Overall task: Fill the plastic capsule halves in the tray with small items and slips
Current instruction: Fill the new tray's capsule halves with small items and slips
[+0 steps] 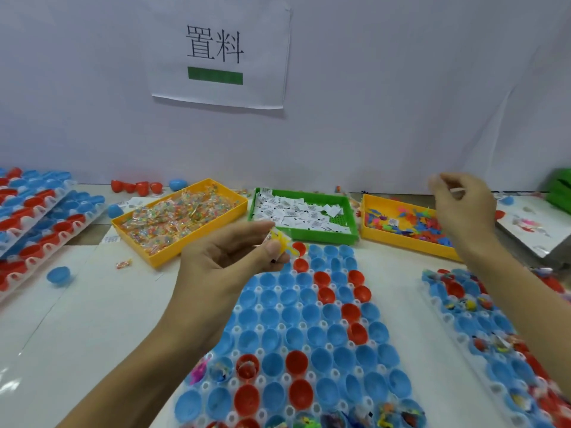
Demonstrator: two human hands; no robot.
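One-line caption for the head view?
Left hand pinches a yellow toy over the tray of blue and red capsule halves; right hand is raised above the toy bin.

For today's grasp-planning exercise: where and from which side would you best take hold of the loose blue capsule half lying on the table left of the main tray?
Pinch the blue capsule half at its thin rim, coming from above: it lies apart from other things, its opening tilted up, so probably one fingertip fits inside and the thumb outside.
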